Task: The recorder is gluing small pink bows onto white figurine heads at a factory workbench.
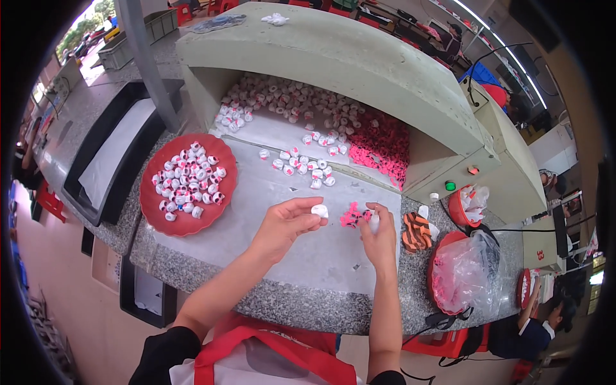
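Note:
Between the thumb and fingertips of my left hand (287,223) is a small white molded piece (319,210), held over the white sheet (256,256). To its right, my right hand (380,239) is curled beside a small heap of pink and black pieces (352,216). A small white object (374,222) shows between its fingers; its kind is not clear. Beyond my hands, several white pieces with pink marks (316,173) lie loose on the sheet. A red scalloped plate (152,208) at the left holds many white pieces with pink and black parts.
A pale green metal housing (333,48) arches over piles of white pieces (282,96) and pink parts (383,151). To the right are orange-and-black strips (417,232), a red cup (457,208) and a bagged red dish (436,282). A black tray (77,154) lies left.

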A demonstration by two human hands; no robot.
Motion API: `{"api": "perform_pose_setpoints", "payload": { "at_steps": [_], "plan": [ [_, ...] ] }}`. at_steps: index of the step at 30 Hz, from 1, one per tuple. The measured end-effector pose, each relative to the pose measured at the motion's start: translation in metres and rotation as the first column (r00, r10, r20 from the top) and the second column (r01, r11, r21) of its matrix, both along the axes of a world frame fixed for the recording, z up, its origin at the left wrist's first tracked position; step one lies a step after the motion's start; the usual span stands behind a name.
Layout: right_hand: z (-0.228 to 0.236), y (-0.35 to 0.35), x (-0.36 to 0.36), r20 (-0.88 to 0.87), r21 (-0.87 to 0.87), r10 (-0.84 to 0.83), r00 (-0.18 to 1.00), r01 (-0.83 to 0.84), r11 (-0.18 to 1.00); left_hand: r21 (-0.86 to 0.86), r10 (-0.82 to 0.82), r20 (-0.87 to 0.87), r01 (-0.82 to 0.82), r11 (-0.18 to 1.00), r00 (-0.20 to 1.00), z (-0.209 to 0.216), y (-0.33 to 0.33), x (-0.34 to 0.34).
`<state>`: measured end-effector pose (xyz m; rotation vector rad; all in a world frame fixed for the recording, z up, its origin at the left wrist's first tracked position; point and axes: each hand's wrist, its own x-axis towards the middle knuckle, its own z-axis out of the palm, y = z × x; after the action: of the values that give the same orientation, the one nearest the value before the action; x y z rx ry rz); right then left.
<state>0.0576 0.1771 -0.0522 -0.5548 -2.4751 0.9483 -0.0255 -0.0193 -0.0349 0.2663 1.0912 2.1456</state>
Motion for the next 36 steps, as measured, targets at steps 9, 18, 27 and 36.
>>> {"api": "perform_pose_setpoints", "payload": {
  "at_steps": [9,18,27,36],
  "plan": [
    [0.043,-0.029,0.026,-0.280,-0.727,0.128,0.952,-0.297,0.619,0.252,-0.149,0.152,0.107,0.962,0.977,0.003,0.008,0.014],
    [0.033,-0.024,0.031,-0.291,-0.638,0.059,0.955,-0.240,0.732,0.192,-0.047,-0.035,0.053,0.980,0.998,-0.014,0.014,0.018],
    [0.052,-0.064,0.053,-0.491,-0.350,-0.165,0.855,-0.020,0.937,0.061,0.225,-0.267,-0.217,0.974,0.937,0.005,0.019,0.036],
    [0.051,-0.064,0.055,-0.515,0.104,0.184,0.837,-0.152,0.983,-0.047,0.263,-0.421,-0.311,0.949,0.868,0.009,0.015,0.036]
  ]
}}
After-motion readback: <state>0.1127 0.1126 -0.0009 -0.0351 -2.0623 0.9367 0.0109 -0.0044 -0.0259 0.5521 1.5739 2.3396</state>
